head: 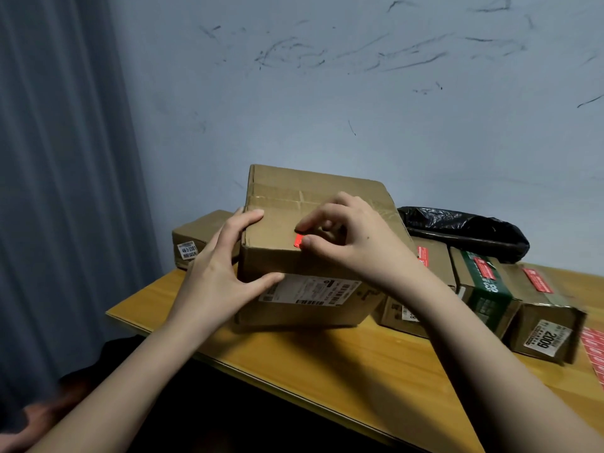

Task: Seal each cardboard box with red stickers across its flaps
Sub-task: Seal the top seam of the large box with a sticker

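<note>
- Head view: wooden table [327, 361] against scuffed pale wall [327, 93]; grey curtain [58, 158] at left.
- Cardboard box [294, 256] on table.
- My left hand [215, 276] grasps its near-left corner.
- My right hand [353, 240] pinches red sticker [298, 240] onto the top front edge.

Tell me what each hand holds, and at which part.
Left hand grips the big box at its near left corner. Right hand pinches a red sticker by its right end.
</note>
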### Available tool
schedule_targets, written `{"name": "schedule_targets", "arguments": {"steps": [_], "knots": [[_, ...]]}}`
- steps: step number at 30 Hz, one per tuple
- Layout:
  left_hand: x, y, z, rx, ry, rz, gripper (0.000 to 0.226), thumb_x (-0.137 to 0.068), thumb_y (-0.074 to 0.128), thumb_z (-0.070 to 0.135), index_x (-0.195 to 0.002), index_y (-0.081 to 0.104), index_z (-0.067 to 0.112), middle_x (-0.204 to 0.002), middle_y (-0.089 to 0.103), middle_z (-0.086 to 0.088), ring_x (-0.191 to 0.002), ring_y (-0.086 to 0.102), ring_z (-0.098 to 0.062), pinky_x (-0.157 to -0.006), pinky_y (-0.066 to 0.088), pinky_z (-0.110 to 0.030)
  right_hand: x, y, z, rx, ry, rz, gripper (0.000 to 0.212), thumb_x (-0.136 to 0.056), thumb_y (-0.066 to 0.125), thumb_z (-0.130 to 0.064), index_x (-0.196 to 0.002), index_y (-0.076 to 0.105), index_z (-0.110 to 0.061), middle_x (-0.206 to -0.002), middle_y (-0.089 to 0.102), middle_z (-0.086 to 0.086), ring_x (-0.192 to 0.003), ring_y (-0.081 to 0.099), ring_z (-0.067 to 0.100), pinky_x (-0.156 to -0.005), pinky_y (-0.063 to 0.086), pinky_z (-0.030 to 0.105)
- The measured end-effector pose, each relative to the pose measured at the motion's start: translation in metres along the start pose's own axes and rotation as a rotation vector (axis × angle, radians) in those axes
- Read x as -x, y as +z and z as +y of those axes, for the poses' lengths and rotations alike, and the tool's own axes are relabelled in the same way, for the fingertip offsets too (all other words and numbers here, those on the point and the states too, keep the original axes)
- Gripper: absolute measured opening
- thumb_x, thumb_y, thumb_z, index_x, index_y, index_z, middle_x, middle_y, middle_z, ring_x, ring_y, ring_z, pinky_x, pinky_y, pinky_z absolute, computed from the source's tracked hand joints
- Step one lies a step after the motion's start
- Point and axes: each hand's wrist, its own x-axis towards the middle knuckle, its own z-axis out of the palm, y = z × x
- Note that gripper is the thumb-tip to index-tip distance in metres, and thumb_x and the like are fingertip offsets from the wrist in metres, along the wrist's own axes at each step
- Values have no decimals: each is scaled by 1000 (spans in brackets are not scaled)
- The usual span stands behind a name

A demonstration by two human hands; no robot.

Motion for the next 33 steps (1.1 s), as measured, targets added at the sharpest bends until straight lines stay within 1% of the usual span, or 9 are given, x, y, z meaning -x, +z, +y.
{"name": "schedule_targets", "arguments": {"steps": [1, 3, 6, 8, 11, 15, 19, 26, 33], "knots": [[0, 0, 0, -3, 1, 1, 87, -65, 82, 41, -132, 28, 55, -142, 45, 4, -120, 53, -20, -96, 52, -42, -2, -3, 0, 12, -2, -26, 15, -85, 68, -37, -99, 70, -32, -97, 53, -6, -95, 46, 8, -81, 37, 25], [0, 0, 1, -2, 2, 7, 87, -65, 81, 42, -133, 28, 54, -143, 45, 4, -121, 53, -20, -96, 52, -42, -3, -4, -3, 18, 1, -17, 15, -83, 68, -39, -95, 69, -31, -93, 52, -10, -92, 47, 8, -81, 40, 27], [1, 0, 1, -15, 0, 16, 87, -65, 82, 42, -132, 28, 56, -146, 43, 4, -124, 51, -22, -97, 51, -44, -1, 4, -9, 23, 29, 81, 27, -74, 62, -55, -87, 62, -31, -87, 50, -16, -89, 48, 9, -82, 45, 36], [1, 1, 2, -18, 3, 18, 87, -65, 82, 41, -131, 27, 58, -147, 42, 4, -125, 51, -22, -97, 50, -45, 0, 9, -12, 60, 35, 127, 29, -73, 63, -58, -85, 57, -32, -86, 50, -15, -89, 47, 11, -81, 45, 38], [3, 2, 3, -27, 15, 19, 87, -65, 81, 41, -131, 27, 57, -149, 40, 6, -128, 49, -21, -99, 49, -45, 1, 14, -11, 107, 35, 148, 28, -77, 68, -51, -88, 56, -28, -89, 51, -11, -90, 46, 12, -81, 43, 37], [4, 1, 3, -38, 29, 25, 87, -65, 80, 42, -132, 27, 56, -150, 38, 7, -131, 46, -20, -101, 47, -45, 3, 17, -11, 118, 30, 156, 24, -79, 68, -46, -88, 55, -28, -90, 50, -10, -90, 45, 13, -81, 43, 37], [4, 2, 1, -45, 30, 29, 87, -65, 80, 42, -133, 27, 55, -150, 38, 6, -130, 46, -21, -100, 48, -45, 3, 20, -12, 131, 27, 173, 20, -79, 66, -40, -87, 56, -25, -89, 51, -8, -89, 46, 15, -80, 44, 39], [3, 1, 0, -75, 27, 16, 89, -66, 80, 43, -133, 25, 55, -151, 37, 5, -129, 47, -23, -98, 49, -45, 4, 20, -15, 151, 43, 176, 12, -80, 63, -32, -78, 58, -21, -86, 49, -5, -86, 46, 16, -75, 46, 39], [2, 2, -1, -73, 30, 16, 89, -65, 80, 45, -134, 24, 54, -151, 36, 5, -130, 46, -22, -100, 49, -45, 3, 16, -12, 48, 121, 129, 11, -83, 65, -29, -75, 62, -22, -84, 48, -10, -90, 45, 13, -83, 43, 36]]}}
